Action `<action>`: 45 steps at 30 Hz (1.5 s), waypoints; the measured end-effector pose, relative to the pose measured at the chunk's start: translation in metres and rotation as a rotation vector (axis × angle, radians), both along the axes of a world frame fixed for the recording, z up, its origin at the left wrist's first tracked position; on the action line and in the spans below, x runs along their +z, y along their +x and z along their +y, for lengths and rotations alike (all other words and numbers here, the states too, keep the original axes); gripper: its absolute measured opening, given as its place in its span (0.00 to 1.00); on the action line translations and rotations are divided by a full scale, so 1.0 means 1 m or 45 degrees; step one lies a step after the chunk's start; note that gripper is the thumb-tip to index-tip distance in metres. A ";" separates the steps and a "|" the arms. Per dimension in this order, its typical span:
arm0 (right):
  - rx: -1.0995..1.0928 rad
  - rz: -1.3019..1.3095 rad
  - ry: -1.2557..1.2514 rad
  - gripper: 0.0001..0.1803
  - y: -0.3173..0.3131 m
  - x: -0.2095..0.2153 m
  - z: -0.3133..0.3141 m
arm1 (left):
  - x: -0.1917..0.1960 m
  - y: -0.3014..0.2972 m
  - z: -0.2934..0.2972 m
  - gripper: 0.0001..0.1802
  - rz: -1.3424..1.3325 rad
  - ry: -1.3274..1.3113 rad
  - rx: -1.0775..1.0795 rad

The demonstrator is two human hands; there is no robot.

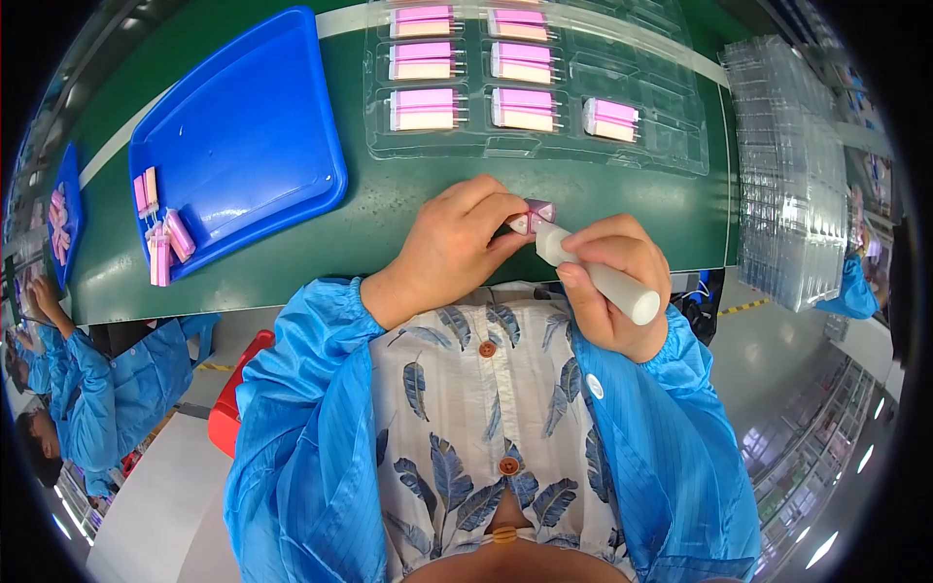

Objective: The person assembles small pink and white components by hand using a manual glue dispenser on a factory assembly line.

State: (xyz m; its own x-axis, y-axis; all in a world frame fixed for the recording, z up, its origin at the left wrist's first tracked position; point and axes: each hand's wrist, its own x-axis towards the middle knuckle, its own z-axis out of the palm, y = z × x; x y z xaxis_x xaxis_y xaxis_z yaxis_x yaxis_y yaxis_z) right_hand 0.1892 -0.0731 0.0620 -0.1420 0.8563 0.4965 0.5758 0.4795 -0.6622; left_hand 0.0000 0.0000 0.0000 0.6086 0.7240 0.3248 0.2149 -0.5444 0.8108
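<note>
My left hand pinches a small pink block-shaped part between thumb and fingers, just beyond my chest. Wrapped around a white, translucent cylindrical bottle is my right hand. The bottle lies tilted, its rounded base toward me and its narrower end up against the pink part. Whether the bottle's tip touches the part, I cannot tell. Beyond my hands, a clear plastic tray holds several pink-and-cream parts with thin pins at one side. Some of its right-hand pockets hold nothing.
On the left of the green table lies a blue tray with several loose pink-and-cream parts in its near corner. Stacked clear trays rise at the right. Another person in a blue smock sits far left, beside another blue tray.
</note>
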 end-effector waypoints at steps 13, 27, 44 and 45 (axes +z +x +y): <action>-0.002 -0.065 0.052 0.21 -0.006 0.008 -0.013 | -0.004 0.000 -0.005 0.18 -0.094 -0.013 0.013; 0.005 0.021 0.030 0.21 -0.008 0.004 -0.006 | 0.007 0.005 -0.003 0.28 -0.031 0.141 0.054; -0.113 0.336 0.062 0.12 0.026 -0.011 -0.051 | 0.030 0.126 0.080 0.15 0.407 0.843 0.162; -0.160 0.483 0.017 0.11 0.023 -0.015 -0.054 | 0.032 0.115 0.073 0.13 0.251 0.909 0.209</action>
State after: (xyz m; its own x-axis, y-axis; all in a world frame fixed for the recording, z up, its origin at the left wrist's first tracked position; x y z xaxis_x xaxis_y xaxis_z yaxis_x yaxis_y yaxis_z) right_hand 0.2124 -0.1270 0.0471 0.1587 0.8486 0.5046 0.3462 0.4308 -0.8334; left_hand 0.1149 0.0731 0.0319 0.6063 0.4653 0.6449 0.4431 -0.8711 0.2119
